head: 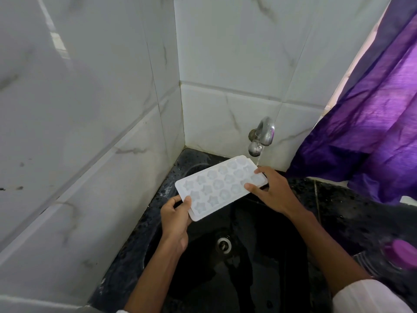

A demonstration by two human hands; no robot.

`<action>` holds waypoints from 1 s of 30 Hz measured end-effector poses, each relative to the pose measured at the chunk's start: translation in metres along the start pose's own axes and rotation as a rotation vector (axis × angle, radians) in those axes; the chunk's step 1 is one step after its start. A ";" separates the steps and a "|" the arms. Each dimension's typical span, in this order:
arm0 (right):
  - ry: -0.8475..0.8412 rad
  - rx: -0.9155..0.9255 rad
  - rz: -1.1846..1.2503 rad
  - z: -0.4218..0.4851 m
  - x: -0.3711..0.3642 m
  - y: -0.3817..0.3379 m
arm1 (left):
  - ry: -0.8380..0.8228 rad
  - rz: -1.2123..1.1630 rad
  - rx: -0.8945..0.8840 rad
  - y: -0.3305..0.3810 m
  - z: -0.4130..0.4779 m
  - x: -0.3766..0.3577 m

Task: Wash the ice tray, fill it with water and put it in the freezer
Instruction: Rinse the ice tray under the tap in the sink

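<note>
A white ice tray (216,186) with star-shaped cells is held level over the black sink (259,256), cells facing up. My left hand (177,214) grips its near left corner, thumb on top. At the far right end, my right hand (269,190) holds the tray with fingers over the rim. A chrome tap (262,136) on the tiled wall runs a thin stream of water (259,160) down just beside the tray's far right corner.
The sink has a metal drain (224,244) below the tray. White marble-look tiles (90,132) close in the left and back. A purple curtain (372,132) hangs at the right, and a bottle with a purple cap (404,253) stands on the dark counter (338,199).
</note>
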State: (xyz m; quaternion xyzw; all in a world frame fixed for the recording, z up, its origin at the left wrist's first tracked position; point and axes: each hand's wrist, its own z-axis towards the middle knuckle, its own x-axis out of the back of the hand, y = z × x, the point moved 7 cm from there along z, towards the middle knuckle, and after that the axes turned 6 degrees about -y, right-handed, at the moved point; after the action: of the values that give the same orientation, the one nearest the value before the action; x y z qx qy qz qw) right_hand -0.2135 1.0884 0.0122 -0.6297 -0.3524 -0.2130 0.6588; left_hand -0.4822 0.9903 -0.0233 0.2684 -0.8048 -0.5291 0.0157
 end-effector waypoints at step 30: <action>-0.121 -0.093 -0.150 0.007 0.002 0.004 | -0.049 0.032 -0.087 0.005 -0.013 -0.020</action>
State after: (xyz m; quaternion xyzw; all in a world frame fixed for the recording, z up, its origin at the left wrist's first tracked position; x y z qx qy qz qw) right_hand -0.2105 1.0957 0.0102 -0.6432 -0.4275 -0.2395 0.5884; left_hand -0.4632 0.9900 -0.0081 0.2416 -0.7853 -0.5698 0.0159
